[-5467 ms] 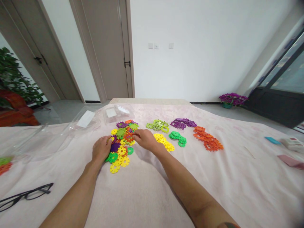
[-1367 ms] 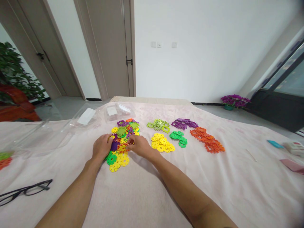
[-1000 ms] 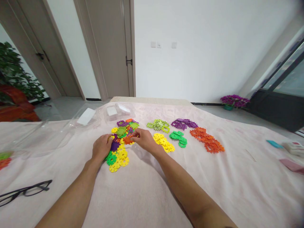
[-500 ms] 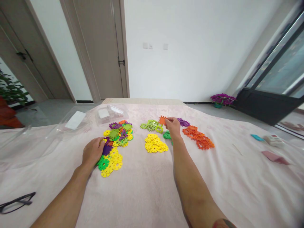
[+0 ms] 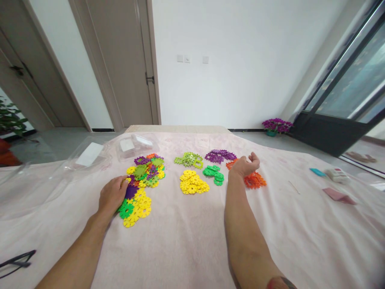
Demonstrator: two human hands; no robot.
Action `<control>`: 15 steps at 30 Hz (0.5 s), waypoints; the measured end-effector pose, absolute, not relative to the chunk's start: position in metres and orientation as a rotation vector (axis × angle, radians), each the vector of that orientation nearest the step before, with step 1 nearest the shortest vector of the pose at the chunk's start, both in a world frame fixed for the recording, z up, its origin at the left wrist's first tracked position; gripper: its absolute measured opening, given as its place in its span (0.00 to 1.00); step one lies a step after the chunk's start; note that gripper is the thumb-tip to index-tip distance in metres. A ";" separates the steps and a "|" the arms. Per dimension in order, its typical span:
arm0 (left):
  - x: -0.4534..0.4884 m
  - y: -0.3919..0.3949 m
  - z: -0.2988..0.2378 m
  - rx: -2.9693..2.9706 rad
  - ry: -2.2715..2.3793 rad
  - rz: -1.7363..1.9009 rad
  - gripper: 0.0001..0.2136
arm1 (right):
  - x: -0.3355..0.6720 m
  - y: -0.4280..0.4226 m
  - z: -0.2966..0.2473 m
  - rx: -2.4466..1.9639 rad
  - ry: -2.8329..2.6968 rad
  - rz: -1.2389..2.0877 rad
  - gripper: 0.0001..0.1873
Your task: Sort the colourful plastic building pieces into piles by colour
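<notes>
My left hand point(image 5: 113, 195) rests at the left edge of a mixed pile of plastic building pieces point(image 5: 148, 170). Its fingers are bent together, touching the pile beside a dark purple square piece point(image 5: 131, 191); what they grip is hidden. Yellow and green notched discs point(image 5: 138, 208) lie just below. My right hand point(image 5: 246, 166) is over the heap of orange square pieces point(image 5: 255, 180), fingers curled in, and no piece shows in them. Near it are green discs point(image 5: 213, 174) and purple pieces point(image 5: 220, 156). Yellow discs point(image 5: 193, 182) and light green pieces point(image 5: 189, 159) lie between the hands.
Clear plastic containers point(image 5: 86, 154) stand at the back left of the pink cloth point(image 5: 186, 233). Black glasses point(image 5: 18, 261) lie at the front left. On the right are a blue item point(image 5: 317, 172), a white pack point(image 5: 337, 175) and a folded pink cloth piece point(image 5: 339, 196).
My right hand has moved right, from beside the light green pieces to the orange heap. The orange square it held is no longer visible in its fingers. My left hand stays at the mixed pile.
</notes>
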State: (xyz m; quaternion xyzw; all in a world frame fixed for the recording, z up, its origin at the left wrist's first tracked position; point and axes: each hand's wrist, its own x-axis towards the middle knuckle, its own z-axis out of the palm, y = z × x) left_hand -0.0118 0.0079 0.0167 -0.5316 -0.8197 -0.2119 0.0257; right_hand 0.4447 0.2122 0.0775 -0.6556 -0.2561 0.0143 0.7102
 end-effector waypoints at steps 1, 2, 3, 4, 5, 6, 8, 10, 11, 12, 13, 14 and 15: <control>-0.012 0.008 0.017 -1.642 -2.534 -0.656 0.25 | 0.439 0.213 0.082 -1.411 -0.593 0.041 0.27; -0.011 0.008 0.017 -1.640 -2.534 -0.657 0.25 | 0.431 0.214 0.086 -1.370 -0.634 0.070 0.25; -0.011 0.008 0.018 -1.639 -2.531 -0.658 0.25 | 0.421 0.215 0.090 -1.333 -0.696 0.118 0.24; -0.011 0.007 0.018 -1.639 -2.529 -0.662 0.24 | 0.410 0.215 0.093 -1.298 -0.779 0.183 0.22; -0.011 0.007 0.018 -1.639 -2.527 -0.666 0.24 | 0.397 0.214 0.096 -1.267 -0.887 0.263 0.21; -0.011 0.007 0.018 -1.640 -2.526 -0.673 0.23 | 0.382 0.211 0.098 -1.236 -1.023 0.354 0.20; -0.011 0.007 0.019 -1.637 -2.524 -0.684 0.23 | 0.348 0.198 0.099 -1.177 -1.357 0.541 0.18; -0.010 0.007 0.020 -1.633 -2.520 -0.685 0.23 | 0.313 0.178 0.097 -1.101 -1.735 0.697 0.15; -0.010 0.007 0.020 -1.635 -2.517 -0.683 0.23 | 0.296 0.165 0.094 -1.061 -1.906 0.770 0.13; -0.010 0.007 0.020 -1.640 -2.515 -0.684 0.23 | 0.280 0.152 0.092 -1.007 -2.064 0.830 0.11; -0.010 0.007 0.021 -1.645 -2.513 -0.686 0.22 | 0.265 0.138 0.088 -0.947 -2.218 0.880 0.09; -0.010 0.007 0.021 -1.649 -2.512 -0.692 0.22 | 0.252 0.124 0.085 -0.884 -2.375 0.931 0.08; -0.010 0.007 0.020 -1.653 -2.509 -0.701 0.22 | 0.242 0.111 0.081 -0.853 -2.495 0.956 0.06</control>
